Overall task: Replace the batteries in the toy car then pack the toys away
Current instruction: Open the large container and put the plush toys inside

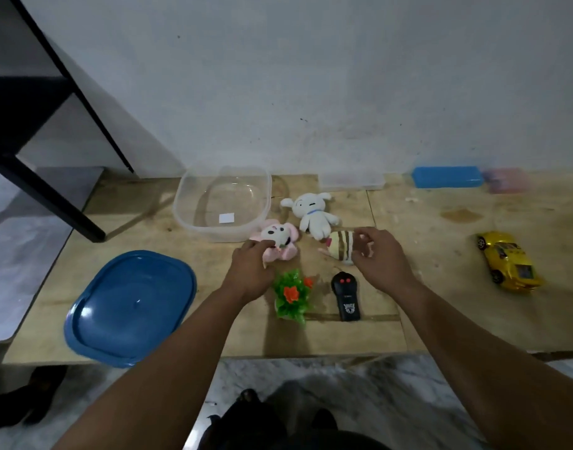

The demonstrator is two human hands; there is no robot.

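Left hand (251, 266), frame centre, grips pink-and-white plush flower toy (278, 243). Right hand (381, 254) curls round striped cream-brown plush toy (340, 251); contact hard to confirm.

Risk: two lifts at once, soft toy slips short of clear plastic tub (223, 203), upper centre.

Yellow toy car (506, 261) far right on counter (441, 319); battery hatch hidden. Blue lid (129, 306) lower left.

Home room, plywood table (441, 319) against white wall (311, 76), marble floor (392, 384)
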